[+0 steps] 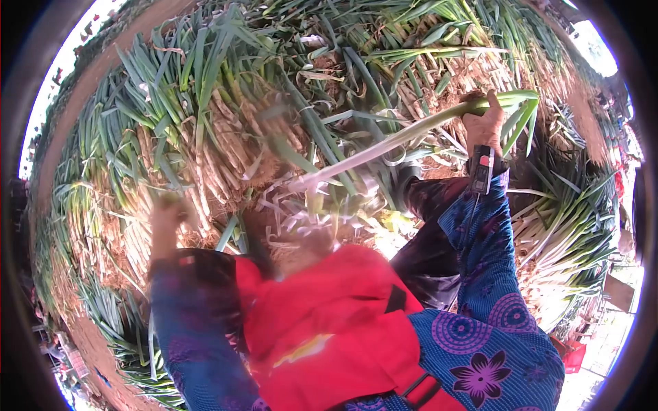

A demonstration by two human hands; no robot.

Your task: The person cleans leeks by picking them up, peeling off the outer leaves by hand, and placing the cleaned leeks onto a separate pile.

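My right hand is closed around the green upper part of a long green onion. Its pale stalk slants down to the left, and its green leaves fold over beyond my fingers. To the left, my left hand is smeared by motion near a pile of upright green onions; whether its fingers hold anything is unclear. Loose peeled leaves and pale skins lie on the ground between my legs, partly blurred.
More green onions stand in dense rows ahead, and another bundle lies at the right. A red apron covers my front. My dark shoe is among the leaves. Bare soil shows at lower left.
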